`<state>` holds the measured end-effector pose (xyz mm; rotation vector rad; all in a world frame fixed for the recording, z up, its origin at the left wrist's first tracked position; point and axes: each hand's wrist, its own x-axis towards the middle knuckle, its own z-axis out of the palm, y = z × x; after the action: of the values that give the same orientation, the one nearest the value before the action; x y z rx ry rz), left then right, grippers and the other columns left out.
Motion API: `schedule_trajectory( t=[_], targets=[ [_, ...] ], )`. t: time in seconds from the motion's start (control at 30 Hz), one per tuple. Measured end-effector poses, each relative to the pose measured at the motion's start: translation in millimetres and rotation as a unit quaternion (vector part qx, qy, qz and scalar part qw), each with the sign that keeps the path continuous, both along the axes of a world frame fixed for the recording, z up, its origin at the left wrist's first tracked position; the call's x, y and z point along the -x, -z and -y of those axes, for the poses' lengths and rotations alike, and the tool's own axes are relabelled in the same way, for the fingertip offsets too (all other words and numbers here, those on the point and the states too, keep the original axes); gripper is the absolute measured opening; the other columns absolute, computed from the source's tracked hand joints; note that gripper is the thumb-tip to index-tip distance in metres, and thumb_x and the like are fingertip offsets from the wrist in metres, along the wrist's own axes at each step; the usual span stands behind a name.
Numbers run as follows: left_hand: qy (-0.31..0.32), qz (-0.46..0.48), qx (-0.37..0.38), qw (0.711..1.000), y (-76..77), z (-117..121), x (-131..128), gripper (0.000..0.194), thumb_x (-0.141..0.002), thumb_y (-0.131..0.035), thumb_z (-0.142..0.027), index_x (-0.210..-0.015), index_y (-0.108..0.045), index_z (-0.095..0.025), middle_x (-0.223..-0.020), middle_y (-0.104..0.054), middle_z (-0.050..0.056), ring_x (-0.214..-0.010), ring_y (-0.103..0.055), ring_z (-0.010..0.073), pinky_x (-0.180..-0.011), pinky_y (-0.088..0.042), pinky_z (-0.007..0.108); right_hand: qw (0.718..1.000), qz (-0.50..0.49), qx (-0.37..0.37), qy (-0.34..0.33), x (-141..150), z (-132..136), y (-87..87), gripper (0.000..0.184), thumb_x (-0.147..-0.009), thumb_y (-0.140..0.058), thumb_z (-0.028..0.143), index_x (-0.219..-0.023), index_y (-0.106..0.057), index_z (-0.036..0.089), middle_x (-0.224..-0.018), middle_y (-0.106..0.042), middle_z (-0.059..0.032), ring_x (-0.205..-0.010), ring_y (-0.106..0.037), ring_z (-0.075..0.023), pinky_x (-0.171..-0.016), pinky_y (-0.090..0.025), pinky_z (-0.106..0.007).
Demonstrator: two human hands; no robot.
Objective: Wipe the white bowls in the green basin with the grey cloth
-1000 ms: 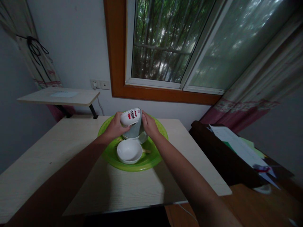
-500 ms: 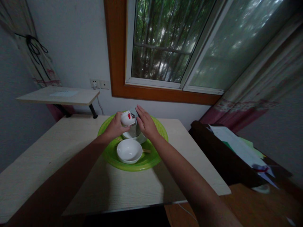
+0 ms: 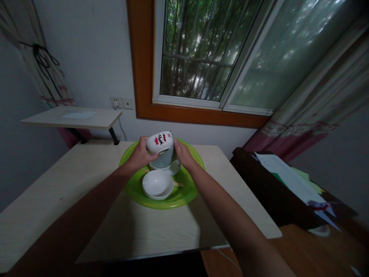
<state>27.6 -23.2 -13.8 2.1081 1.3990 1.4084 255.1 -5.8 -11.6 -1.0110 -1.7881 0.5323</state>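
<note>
My left hand (image 3: 140,154) grips a small white bowl with red and dark fish marks (image 3: 159,141), tilted on its side above a round green tray (image 3: 190,188). My right hand (image 3: 182,154) is closed on a pale grey cloth (image 3: 165,158) pressed against the bowl's inside. Under them a white dish (image 3: 173,168) lies in the tray. A plain white bowl (image 3: 157,184) stands upright at the tray's near side, with wooden chopsticks (image 3: 178,184) showing beside it.
The tray sits on a pale wooden table (image 3: 86,200) under a window. A small shelf (image 3: 72,117) juts out at the back left. At the right, a dark cabinet (image 3: 268,192) carries loose papers (image 3: 291,177). A curtain hangs at the right.
The fish bowl has turned in my left hand, from facing away to showing its painted side again. My right hand slid back from over the bowl to its right side with the cloth.
</note>
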Motion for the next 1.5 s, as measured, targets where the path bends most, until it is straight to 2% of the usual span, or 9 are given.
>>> schedule_trajectory(
  t=[0.1,0.2,0.4,0.5,0.6,0.8,1.03,1.27,1.5],
  targets=[
    [0.007,0.019,0.016,1.0,2.6,-0.8,1.3,0.068,-0.068,-0.081,-0.038,-0.12,-0.039,-0.025,-0.115,-0.064,0.008,-0.099,-0.068,0.0221,-0.083,-0.057,0.035,1.0,-0.008,0.027,0.005,-1.0,-2.8,4.6,0.07,-0.102,-0.028,0.07,-0.121,-0.074,0.02,-0.125,-0.075,-0.01,-0.121,-0.067,-0.0258,-0.111,-0.049,-0.047],
    [0.02,0.041,0.032,0.998,1.7,-0.3,0.9,0.069,-0.069,-0.082,-0.04,-0.12,-0.038,-0.026,-0.117,-0.064,0.009,-0.101,-0.069,0.0223,-0.083,-0.058,0.035,0.999,-0.014,0.035,-0.009,-0.3,-3.4,6.2,0.069,-0.103,-0.028,0.069,-0.127,-0.071,0.021,-0.131,-0.072,-0.0089,-0.126,-0.065,-0.0247,-0.114,-0.046,-0.047],
    [0.009,0.072,0.041,0.997,-4.7,1.4,-1.3,0.068,-0.067,-0.082,-0.041,-0.116,-0.037,-0.025,-0.116,-0.065,0.011,-0.096,-0.07,0.0225,-0.079,-0.059,0.036,0.999,-0.008,0.002,-0.047,1.4,2.3,1.9,0.071,-0.102,-0.037,0.067,-0.158,-0.04,0.024,-0.161,-0.046,-0.0073,-0.15,-0.041,-0.0221,-0.126,-0.032,-0.045],
    [0.006,0.079,0.04,0.996,-5.6,0.8,-0.9,0.068,-0.067,-0.081,-0.041,-0.115,-0.036,-0.025,-0.116,-0.064,0.011,-0.098,-0.069,0.0229,-0.08,-0.059,0.037,0.997,-0.002,0.005,-0.079,3.3,5.7,-1.1,0.086,-0.096,-0.054,0.066,-0.164,-0.024,0.023,-0.167,-0.033,-0.0101,-0.153,-0.036,-0.0251,-0.126,-0.031,-0.046],
    [0.016,0.088,0.046,0.995,-4.8,0.3,0.1,0.067,-0.068,-0.08,-0.042,-0.115,-0.035,-0.025,-0.116,-0.063,0.011,-0.1,-0.069,0.023,-0.081,-0.059,0.037,0.996,0.001,0.004,-0.094,5.4,6.2,-1.7,0.104,-0.086,-0.071,0.061,-0.165,-0.016,0.022,-0.168,-0.03,-0.0137,-0.154,-0.035,-0.0282,-0.125,-0.031,-0.048],
    [0.055,0.087,0.062,0.993,1.5,-3.3,3.1,0.068,-0.07,-0.08,-0.044,-0.117,-0.034,-0.025,-0.117,-0.062,0.012,-0.098,-0.069,0.0226,-0.079,-0.059,0.037,0.997,-0.008,-0.007,-0.071,7.2,2.9,0.7,0.114,-0.075,-0.086,0.051,-0.164,-0.02,0.023,-0.163,-0.04,-0.0153,-0.149,-0.042,-0.0301,-0.124,-0.033,-0.049],
    [0.054,0.073,0.053,0.994,4.8,-6.0,2.7,0.074,-0.071,-0.08,-0.042,-0.125,-0.033,-0.027,-0.127,-0.06,0.012,-0.11,-0.067,0.0237,-0.084,-0.058,0.036,0.999,-0.02,-0.008,-0.038,7.4,-0.3,2.3,0.109,-0.068,-0.09,0.046,-0.157,-0.034,0.019,-0.156,-0.047,-0.0171,-0.143,-0.047,-0.0319,-0.122,-0.035,-0.049],
    [0.03,0.024,0.013,0.999,2.3,-5.1,0.3,0.081,-0.07,-0.082,-0.037,-0.135,-0.034,-0.028,-0.14,-0.054,0.013,-0.126,-0.06,0.0258,-0.097,-0.054,0.039,0.995,0.046,-0.092,-0.017,3.7,-2.9,1.0,0.101,-0.07,-0.09,0.045,-0.154,-0.039,0.023,-0.147,-0.053,-0.016,-0.137,-0.05,-0.0329,-0.119,-0.038,-0.051],
    [0.028,-0.03,-0.051,0.998,-1.9,-3.4,-0.7,0.069,-0.07,-0.079,-0.031,-0.128,-0.043,-0.025,-0.128,-0.057,0.012,-0.124,-0.059,0.0273,-0.104,-0.049,0.042,0.985,0.112,-0.129,-0.023,2.1,1.7,-5.1,0.092,-0.081,-0.08,0.039,-0.159,-0.033,0.026,-0.148,-0.049,-0.0159,-0.138,-0.048,-0.0327,-0.118,-0.039,-0.053]
  ],
)
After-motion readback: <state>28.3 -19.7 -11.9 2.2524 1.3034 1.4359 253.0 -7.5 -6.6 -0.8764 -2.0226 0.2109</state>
